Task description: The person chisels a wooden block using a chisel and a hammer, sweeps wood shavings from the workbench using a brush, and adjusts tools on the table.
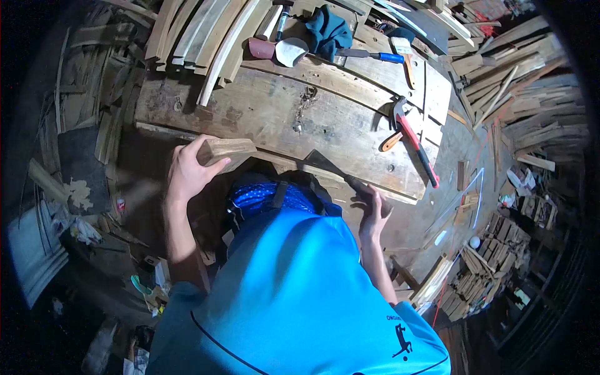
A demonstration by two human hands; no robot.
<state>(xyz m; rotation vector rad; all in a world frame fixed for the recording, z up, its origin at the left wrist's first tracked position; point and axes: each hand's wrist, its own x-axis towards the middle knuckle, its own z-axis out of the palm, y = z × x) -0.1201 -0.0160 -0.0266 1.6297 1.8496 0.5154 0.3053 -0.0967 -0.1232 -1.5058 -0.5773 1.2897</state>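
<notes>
At the bench's front edge my left hand (192,170) is closed around a short wooden block (230,147), thumb on the near side and fingers behind. To the right, my right hand (375,211) is closed on the dark handle of a tool with a flat dark blade (323,161). The blade lies at the front edge of the wooden bench (250,100) and points left, a gap apart from the block. Right of the blade, a hammer (413,139) with a red and black handle rests on the bench beside a wooden-handled tool (392,142).
Long wooden strips (215,37) lie at the bench's back left. Along the back are a dark cloth (329,31), a blue-handled chisel (387,57), a brush (402,46) and sandpaper (290,52). Stacked wood (544,119) stands on the right.
</notes>
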